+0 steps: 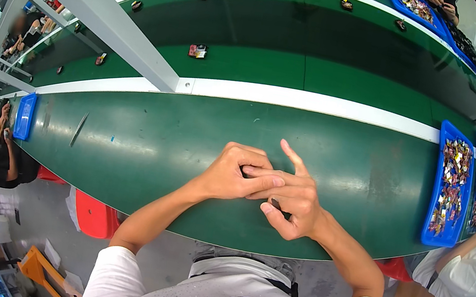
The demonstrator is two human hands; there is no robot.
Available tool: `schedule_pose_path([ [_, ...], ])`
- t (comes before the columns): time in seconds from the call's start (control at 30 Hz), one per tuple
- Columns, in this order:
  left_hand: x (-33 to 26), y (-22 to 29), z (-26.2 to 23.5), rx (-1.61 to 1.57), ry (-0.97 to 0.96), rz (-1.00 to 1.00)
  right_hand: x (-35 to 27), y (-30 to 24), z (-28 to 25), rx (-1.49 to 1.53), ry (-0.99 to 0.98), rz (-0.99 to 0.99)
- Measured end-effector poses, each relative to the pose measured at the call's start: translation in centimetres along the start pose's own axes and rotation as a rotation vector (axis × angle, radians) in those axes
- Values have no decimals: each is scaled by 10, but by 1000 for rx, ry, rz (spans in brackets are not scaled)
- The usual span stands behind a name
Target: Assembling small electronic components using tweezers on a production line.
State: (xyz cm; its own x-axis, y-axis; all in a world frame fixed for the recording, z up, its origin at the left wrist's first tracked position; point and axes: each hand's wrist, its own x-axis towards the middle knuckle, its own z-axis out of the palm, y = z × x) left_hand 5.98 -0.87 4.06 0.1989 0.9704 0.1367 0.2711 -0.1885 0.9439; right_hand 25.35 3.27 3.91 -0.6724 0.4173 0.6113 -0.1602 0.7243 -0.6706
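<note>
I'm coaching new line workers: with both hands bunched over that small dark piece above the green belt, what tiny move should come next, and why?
Probably part the left hand a little from the right hand. The small dark piece shows only at the right thumb, mostly hidden under the overlapping fingers, so its state cannot be checked.

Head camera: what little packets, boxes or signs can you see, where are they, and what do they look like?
Blue trays: right end of the green table, rectangular, heaped with small shiny multicoloured packets.
Small packet: alone on the middle belt, red and dark.
Blue tray: left end, contents not visible.
Small dark piece: pinched in the right hand, left hand touching.
Signs or screens: none clear.
</note>
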Motion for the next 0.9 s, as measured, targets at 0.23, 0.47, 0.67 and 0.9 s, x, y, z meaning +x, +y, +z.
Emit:
schedule_pose_path([
  [0.23, 4, 10, 9, 143, 142, 57, 1, 1, -4, 16, -2, -13],
  [0.47, 5, 26, 12, 396, 148, -6, -7, 10, -3, -51, -13, 11],
  [0.67, 5, 6, 4, 128, 128, 54, 0, 3, -2, 157, 50, 34],
  [0.9, 1, 6, 3, -102, 5, -157, -3, 5, 3, 228, 78, 75],
])
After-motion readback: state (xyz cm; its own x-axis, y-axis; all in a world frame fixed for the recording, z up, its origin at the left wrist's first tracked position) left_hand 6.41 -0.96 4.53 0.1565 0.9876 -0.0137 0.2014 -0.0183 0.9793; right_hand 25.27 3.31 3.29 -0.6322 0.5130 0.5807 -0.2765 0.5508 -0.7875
